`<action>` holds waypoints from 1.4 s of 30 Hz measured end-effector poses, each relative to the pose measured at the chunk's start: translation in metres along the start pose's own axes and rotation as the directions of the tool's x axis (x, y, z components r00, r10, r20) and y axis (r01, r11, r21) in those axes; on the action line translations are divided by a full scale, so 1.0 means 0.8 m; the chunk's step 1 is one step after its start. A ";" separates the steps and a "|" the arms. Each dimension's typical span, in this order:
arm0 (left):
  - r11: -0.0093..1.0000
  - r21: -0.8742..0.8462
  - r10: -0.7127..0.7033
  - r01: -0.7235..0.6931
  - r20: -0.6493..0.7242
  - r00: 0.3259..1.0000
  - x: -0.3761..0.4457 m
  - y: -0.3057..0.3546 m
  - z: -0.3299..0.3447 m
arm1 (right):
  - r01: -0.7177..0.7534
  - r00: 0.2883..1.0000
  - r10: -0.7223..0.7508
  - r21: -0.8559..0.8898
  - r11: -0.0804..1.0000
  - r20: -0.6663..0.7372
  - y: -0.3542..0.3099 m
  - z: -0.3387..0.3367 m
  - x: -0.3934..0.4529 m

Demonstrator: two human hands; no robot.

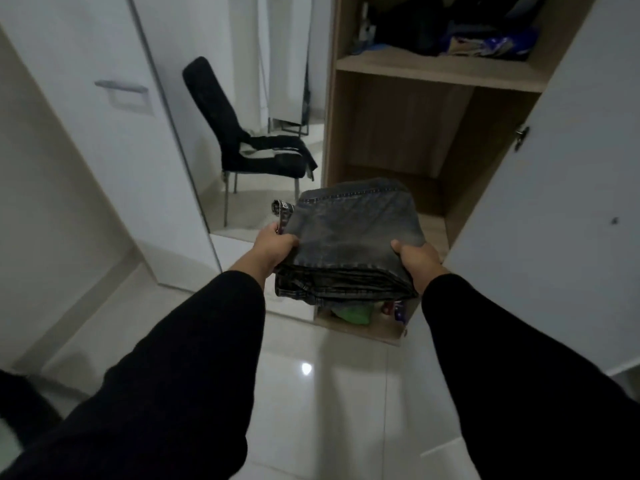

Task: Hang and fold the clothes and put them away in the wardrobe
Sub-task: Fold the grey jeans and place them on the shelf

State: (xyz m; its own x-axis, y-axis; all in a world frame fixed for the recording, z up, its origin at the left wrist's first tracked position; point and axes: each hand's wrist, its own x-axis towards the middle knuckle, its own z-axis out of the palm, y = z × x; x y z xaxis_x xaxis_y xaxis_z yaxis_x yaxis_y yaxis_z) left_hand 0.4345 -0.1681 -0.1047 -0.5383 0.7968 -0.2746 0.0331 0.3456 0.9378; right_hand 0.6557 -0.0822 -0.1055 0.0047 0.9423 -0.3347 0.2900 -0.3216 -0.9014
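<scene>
While we stand before the open wardrobe, our left hand holds the left edge of the folded jeans, thumb on top and fingers curled below. A belt loop or strap, we cannot tell which, sticks out at this side. The jeans hang in the air just in front of the middle shelf. We judge the denim thick, rather heavy and soft, so the layers can slide; support from below is best. Our right hand grips the right edge the same way.
</scene>
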 end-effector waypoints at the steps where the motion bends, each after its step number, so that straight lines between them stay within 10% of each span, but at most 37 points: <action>1: 1.000 0.018 0.015 -0.015 0.029 0.999 0.017 0.002 0.011 | 0.003 1.000 -0.002 0.017 1.000 -0.020 0.003 -0.003 0.016; 14: 0.938 0.241 0.223 -0.250 0.136 0.965 0.275 -0.023 0.210 | 0.174 0.971 -0.147 0.131 0.976 -0.190 0.071 -0.004 0.317; 25: 0.892 0.271 0.339 -0.363 0.131 0.932 0.531 -0.045 0.350 | 0.268 0.963 -0.265 0.097 0.958 -0.043 0.069 0.032 0.592; 32: 0.720 0.555 0.396 -0.416 0.162 0.904 0.659 -0.054 0.401 | 0.286 0.949 -0.260 -0.135 0.949 0.179 0.079 0.048 0.715; 42: 0.715 0.601 0.383 -0.356 0.089 0.919 0.751 -0.043 0.453 | 0.272 0.961 -0.247 -0.586 0.764 0.125 0.071 0.076 0.828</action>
State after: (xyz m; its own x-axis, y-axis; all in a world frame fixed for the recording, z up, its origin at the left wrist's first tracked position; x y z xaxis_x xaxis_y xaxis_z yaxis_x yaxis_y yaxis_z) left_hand 0.4153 0.4785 -0.3792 -0.4073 0.9090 0.0881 0.7220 0.2614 0.6406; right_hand 0.6170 0.5182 -0.3956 -0.1863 0.9734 -0.1334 0.7832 0.0651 -0.6183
